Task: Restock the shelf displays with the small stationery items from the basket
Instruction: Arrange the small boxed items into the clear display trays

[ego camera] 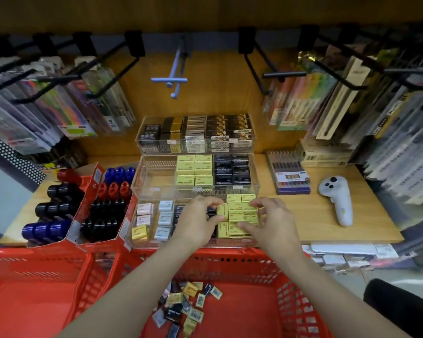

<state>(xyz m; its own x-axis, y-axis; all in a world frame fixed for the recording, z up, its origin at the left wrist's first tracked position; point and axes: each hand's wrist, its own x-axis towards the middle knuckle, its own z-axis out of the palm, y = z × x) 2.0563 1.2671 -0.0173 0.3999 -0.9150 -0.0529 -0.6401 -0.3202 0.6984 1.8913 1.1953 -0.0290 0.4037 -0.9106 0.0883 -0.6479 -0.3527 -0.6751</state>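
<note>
both hands over the front clear tray (142,242), left hand (197,222) pinching a small black box (211,212), right hand (270,222) fingering yellow boxes (237,215), red basket (242,262) below with loose packs (186,306)

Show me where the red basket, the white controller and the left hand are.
red basket (230,261), head view, on its far rim.
white controller (338,198), head view, on its handle.
left hand (198,220), head view, on its back.

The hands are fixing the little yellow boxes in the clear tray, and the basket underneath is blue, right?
Not quite: the basket is red, not blue, as the head view shows. The rest holds: both the left hand and the right hand are at the little yellow boxes in the clear tray.
</note>
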